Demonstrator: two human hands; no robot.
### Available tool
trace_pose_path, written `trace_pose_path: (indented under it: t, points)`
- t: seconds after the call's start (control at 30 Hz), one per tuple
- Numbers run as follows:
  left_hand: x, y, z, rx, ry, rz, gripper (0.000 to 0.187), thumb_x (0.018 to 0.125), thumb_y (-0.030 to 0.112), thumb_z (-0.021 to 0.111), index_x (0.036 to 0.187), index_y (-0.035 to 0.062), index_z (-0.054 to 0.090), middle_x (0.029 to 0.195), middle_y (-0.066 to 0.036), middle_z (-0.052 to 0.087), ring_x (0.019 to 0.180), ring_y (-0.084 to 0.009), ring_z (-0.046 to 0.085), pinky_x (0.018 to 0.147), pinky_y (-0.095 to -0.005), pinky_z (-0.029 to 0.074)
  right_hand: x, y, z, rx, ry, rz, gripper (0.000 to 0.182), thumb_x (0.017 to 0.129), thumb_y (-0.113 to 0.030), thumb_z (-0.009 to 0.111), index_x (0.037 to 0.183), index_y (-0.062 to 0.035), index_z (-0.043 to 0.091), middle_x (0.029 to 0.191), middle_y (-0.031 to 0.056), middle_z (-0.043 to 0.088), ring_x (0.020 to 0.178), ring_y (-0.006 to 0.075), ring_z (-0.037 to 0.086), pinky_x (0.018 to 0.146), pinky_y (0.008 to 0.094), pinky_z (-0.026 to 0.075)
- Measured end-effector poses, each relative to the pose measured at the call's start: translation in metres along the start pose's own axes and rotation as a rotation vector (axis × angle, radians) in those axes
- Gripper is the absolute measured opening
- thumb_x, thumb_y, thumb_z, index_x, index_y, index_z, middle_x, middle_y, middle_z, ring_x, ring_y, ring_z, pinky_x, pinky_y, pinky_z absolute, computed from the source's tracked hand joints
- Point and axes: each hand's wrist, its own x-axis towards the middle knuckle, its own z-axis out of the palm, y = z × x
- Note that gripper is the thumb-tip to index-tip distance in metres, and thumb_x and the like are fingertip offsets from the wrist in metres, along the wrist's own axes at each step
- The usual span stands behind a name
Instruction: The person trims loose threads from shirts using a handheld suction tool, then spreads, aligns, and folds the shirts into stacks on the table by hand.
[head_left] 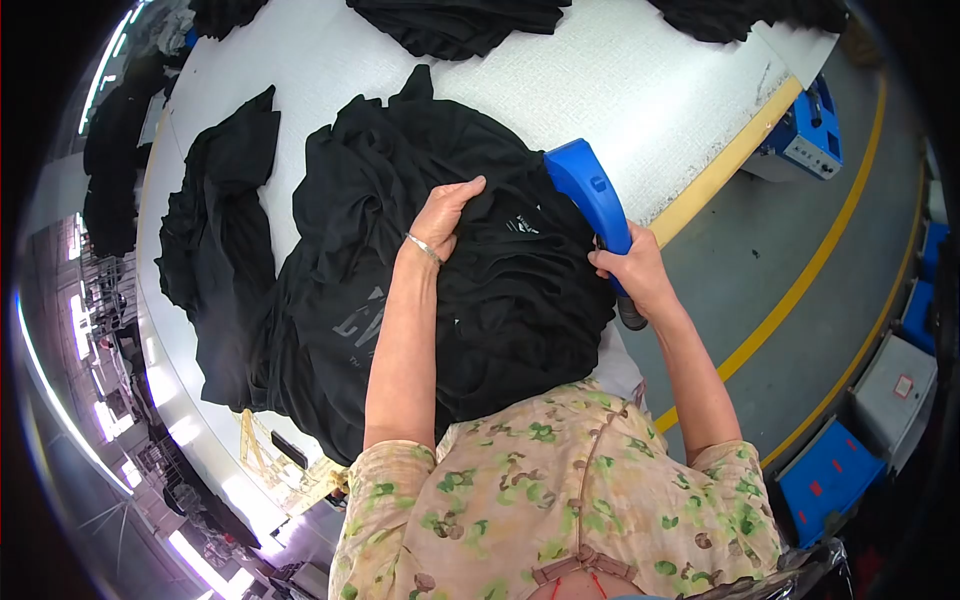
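A heap of black garments (pixel 400 170) with grey printed lettering lies in front of me on the white table. My left hand (pixel 442 218) rests on the fabric near the middle, fingers stretched toward the right and the thumb apart from them. Its palm side is hidden. At the heap's right edge my right hand (pixel 640 270) is closed around the handle of a blue handheld tool (pixel 590 190). The tool's wide head points up and left, over or against the cloth, beside a small white print (pixel 522 224). Its dark lower end shows below my hand.
More black clothing (pixel 460 22) lies along the table's far side, with another piece (pixel 225 200) at left. A blue machine box (pixel 805 135) stands beyond the yellow table edge (pixel 730 160). Blue and grey bins (pixel 830 475) line the floor at right, past a yellow line.
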Motion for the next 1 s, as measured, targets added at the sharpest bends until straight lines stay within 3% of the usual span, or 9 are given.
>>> trace_pose_path:
  t: [0.17,0.2,0.33,0.43,0.57,0.7,0.8,0.93,1.0]
  points:
    - [0.008,-0.015,-0.014,0.034,-0.171,0.161,0.012,0.095,0.009,0.065,0.096,-0.0004,0.073,0.090,0.000,0.073,0.078,-0.0051,0.065,0.071,-0.0207,0.052,-0.004,-0.008,0.010,-0.192,-0.082,-0.106,0.018,0.073,0.000,0.070,0.089,-0.0006,0.062,0.073,0.0018,0.058,0.063,0.0101,0.057,0.061,0.0262,0.047]
    - [0.007,-0.016,-0.014,0.046,-0.191,0.188,0.011,0.095,0.007,0.064,0.096,-0.0001,0.073,0.091,0.001,0.072,0.078,-0.0041,0.064,0.072,-0.0201,0.051,-0.003,-0.008,0.013,-0.267,-0.127,-0.103,0.027,0.072,-0.011,0.071,0.093,0.0032,0.061,0.075,0.0068,0.058,0.074,0.0192,0.058,0.074,0.0358,0.048]
    - [0.003,-0.017,-0.016,0.090,-0.197,0.224,0.013,0.091,0.001,0.060,0.096,-0.0004,0.073,0.091,0.002,0.071,0.078,-0.0032,0.063,0.073,-0.0200,0.050,0.001,-0.020,0.020,-0.443,-0.153,-0.084,0.027,0.072,-0.011,0.070,0.094,0.0026,0.063,0.074,0.0098,0.059,0.072,0.0200,0.057,0.072,0.0353,0.048]
    - [0.002,-0.021,-0.020,0.087,-0.173,0.222,0.018,0.089,-0.001,0.057,0.099,-0.0020,0.073,0.092,0.002,0.071,0.079,-0.0035,0.062,0.075,-0.0201,0.049,0.007,-0.014,0.021,-0.299,-0.077,-0.082,0.026,0.073,-0.007,0.072,0.096,0.0026,0.064,0.073,0.0039,0.059,0.067,0.0129,0.057,0.066,0.0302,0.047]
    - [0.001,-0.018,-0.012,0.137,-0.159,0.255,0.024,0.088,-0.001,0.055,0.106,-0.0038,0.072,0.095,0.000,0.071,0.087,-0.0043,0.061,0.083,-0.0205,0.047,0.008,-0.022,0.021,-0.520,-0.232,-0.097,0.017,0.075,-0.004,0.070,0.089,0.0008,0.061,0.072,0.0024,0.059,0.065,0.0111,0.057,0.063,0.0290,0.048]
    - [0.001,-0.020,-0.014,0.198,-0.050,0.276,0.029,0.089,0.000,0.053,0.112,-0.0039,0.071,0.095,0.000,0.070,0.087,-0.0032,0.058,0.085,-0.0202,0.045,0.007,-0.015,0.031,-0.307,-0.061,-0.048,0.024,0.071,-0.010,0.070,0.089,0.0030,0.061,0.074,0.0143,0.061,0.071,0.0255,0.060,0.072,0.0379,0.048]
    - [0.000,-0.013,-0.005,0.130,-0.100,0.304,0.029,0.088,0.000,0.059,0.114,-0.0024,0.069,0.085,0.005,0.064,0.077,-0.0016,0.051,0.075,-0.0183,0.042,0.005,-0.025,0.030,-0.512,-0.206,-0.061,0.025,0.072,-0.009,0.070,0.091,0.0031,0.061,0.073,0.0116,0.059,0.071,0.0217,0.058,0.072,0.0363,0.048]
    - [0.000,-0.021,-0.013,0.344,-0.086,0.251,0.023,0.088,-0.001,0.069,0.112,-0.0006,0.067,0.078,0.011,0.050,0.071,0.0012,0.045,0.065,-0.0178,0.040,0.003,-0.016,0.027,-0.235,-0.072,-0.057,0.020,0.073,-0.007,0.071,0.086,0.0022,0.059,0.072,0.0043,0.059,0.068,0.0159,0.058,0.066,0.0332,0.049]
    - [-0.004,-0.025,-0.003,0.861,0.024,0.398,0.019,0.082,0.005,0.074,0.098,0.0038,0.063,0.071,0.001,0.053,0.063,-0.0128,0.049,0.063,-0.0277,0.044,0.005,-0.021,0.024,-0.097,-0.027,-0.012,0.015,0.074,-0.002,0.071,0.085,-0.0002,0.061,0.072,0.0029,0.059,0.063,0.0125,0.057,0.061,0.0285,0.047]
